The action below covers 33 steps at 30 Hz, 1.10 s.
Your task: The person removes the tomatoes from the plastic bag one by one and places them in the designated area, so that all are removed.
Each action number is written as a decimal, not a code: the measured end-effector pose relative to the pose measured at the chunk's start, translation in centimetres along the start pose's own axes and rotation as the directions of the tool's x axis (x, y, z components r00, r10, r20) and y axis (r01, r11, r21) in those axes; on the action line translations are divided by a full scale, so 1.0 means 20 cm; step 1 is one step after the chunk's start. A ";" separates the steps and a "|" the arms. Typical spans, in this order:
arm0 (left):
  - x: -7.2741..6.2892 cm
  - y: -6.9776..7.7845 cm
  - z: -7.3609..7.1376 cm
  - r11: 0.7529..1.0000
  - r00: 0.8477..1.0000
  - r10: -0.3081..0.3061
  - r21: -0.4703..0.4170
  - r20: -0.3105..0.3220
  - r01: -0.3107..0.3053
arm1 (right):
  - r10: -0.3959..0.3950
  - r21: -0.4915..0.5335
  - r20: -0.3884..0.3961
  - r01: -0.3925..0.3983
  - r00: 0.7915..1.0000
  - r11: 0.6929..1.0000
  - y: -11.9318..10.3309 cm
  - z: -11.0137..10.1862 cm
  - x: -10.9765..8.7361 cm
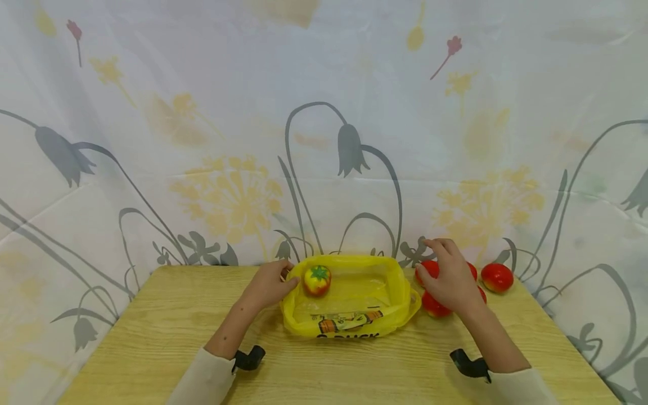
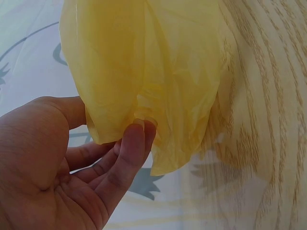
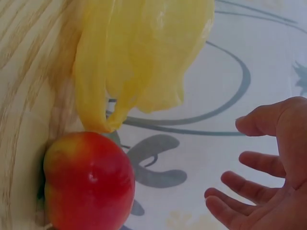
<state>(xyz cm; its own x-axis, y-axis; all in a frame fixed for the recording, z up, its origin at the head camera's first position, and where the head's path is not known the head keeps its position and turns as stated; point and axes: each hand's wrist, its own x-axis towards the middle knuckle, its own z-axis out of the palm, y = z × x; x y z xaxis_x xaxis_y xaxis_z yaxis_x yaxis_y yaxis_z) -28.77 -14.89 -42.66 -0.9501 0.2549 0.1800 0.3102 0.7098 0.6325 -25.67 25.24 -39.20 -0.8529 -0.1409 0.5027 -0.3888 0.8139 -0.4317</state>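
Observation:
A thin yellow plastic bag (image 1: 349, 326) with dark print stands spread open in a boxy shape on the table. Inside it, near the left wall, sits one red-and-yellow toy tomato (image 1: 317, 280) with a green leafy top. My left hand (image 1: 270, 285) pinches the bag's left edge between thumb and fingertips; the left wrist view shows the gathered plastic (image 2: 148, 86). Beyond the bag's right side, my right hand (image 1: 450, 277) hovers over several red toy tomatoes, its fingers (image 3: 259, 163) spread and holding nothing. One of those tomatoes (image 3: 91, 182) shows close up below the bag's loop handle (image 3: 103, 112).
Another red toy tomato (image 1: 497, 278) lies at the far right near the table's back edge. The light wooden table (image 1: 354, 377) meets a flower-printed cloth (image 1: 324, 140) behind it. Dark wrist mounts (image 1: 250, 358) stick out from both forearms.

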 end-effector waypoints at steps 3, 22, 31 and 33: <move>0.00 0.00 0.00 1.000 1.000 0.004 -0.003 -0.004 -0.004 | -0.013 0.012 0.004 0.013 1.000 1.000 -0.02 0.02 0.00; 0.01 0.02 -0.01 1.000 1.000 0.021 -0.001 0.004 -0.021 | -0.107 0.071 0.075 0.101 0.991 0.992 -0.16 0.15 0.00; 0.01 0.02 -0.01 1.000 1.000 0.014 0.005 0.007 -0.014 | -0.150 0.084 0.089 0.142 0.985 0.986 -0.22 0.22 -0.01; 0.00 0.01 -0.01 1.000 1.000 0.004 0.011 0.009 -0.004 | -0.156 0.088 0.098 0.147 0.983 0.985 -0.23 0.25 -0.02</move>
<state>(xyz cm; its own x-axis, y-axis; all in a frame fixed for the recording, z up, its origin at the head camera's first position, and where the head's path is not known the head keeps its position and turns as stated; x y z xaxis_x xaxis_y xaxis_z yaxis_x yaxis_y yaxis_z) -28.68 -14.85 -42.40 -0.9485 0.2637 0.1755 0.3144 0.7159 0.6234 -25.30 18.74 -41.04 -0.8121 -0.3206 0.4875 -0.5392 0.7317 -0.4170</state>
